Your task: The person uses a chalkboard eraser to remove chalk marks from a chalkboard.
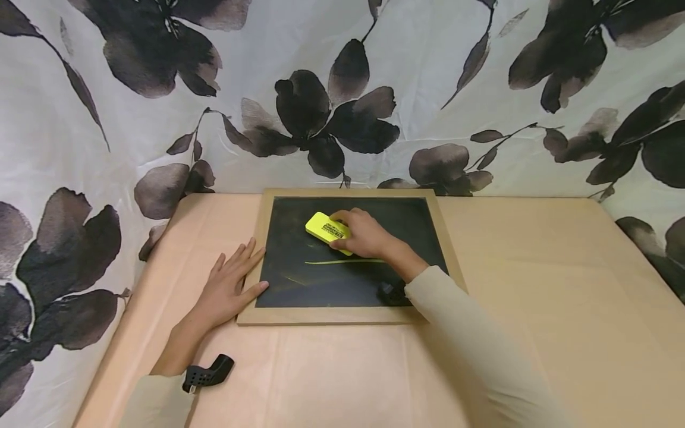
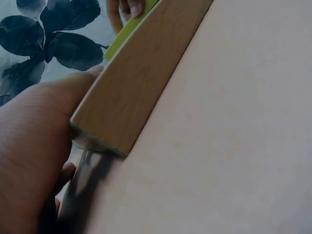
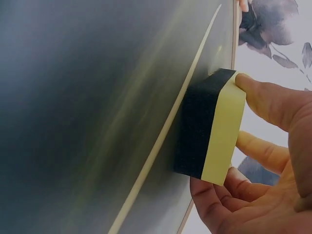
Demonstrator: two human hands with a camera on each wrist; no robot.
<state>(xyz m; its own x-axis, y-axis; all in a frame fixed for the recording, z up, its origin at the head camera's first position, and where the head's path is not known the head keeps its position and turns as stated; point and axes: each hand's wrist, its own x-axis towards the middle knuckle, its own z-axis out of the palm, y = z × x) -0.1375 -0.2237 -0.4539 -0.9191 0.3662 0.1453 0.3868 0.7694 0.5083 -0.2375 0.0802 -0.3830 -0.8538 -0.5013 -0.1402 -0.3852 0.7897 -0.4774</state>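
A wood-framed chalkboard (image 1: 289, 291) lies on the table, with a yellow chalk line (image 1: 337, 262) across its dark surface. My right hand (image 1: 366, 233) grips a yellow eraser (image 1: 321, 226) by its sides, above that line in the head view. In the right wrist view the eraser (image 3: 222, 131) shows a black felt face turned to the board, close beside the chalk line (image 3: 170, 117). With fingers spread, my left hand (image 1: 229, 284) rests along the board's left edge, fingertips and thumb on the wooden frame. The left wrist view shows the frame's side (image 2: 126, 83) beside the hand.
A peach-coloured covering (image 1: 535, 285) spreads over the table around the board. Behind it and at the sides hangs white cloth (image 1: 428, 71) with dark flowers. A black wrist device (image 1: 209, 373) is on the left forearm. Faint chalk smears (image 3: 122, 112) mark the board.
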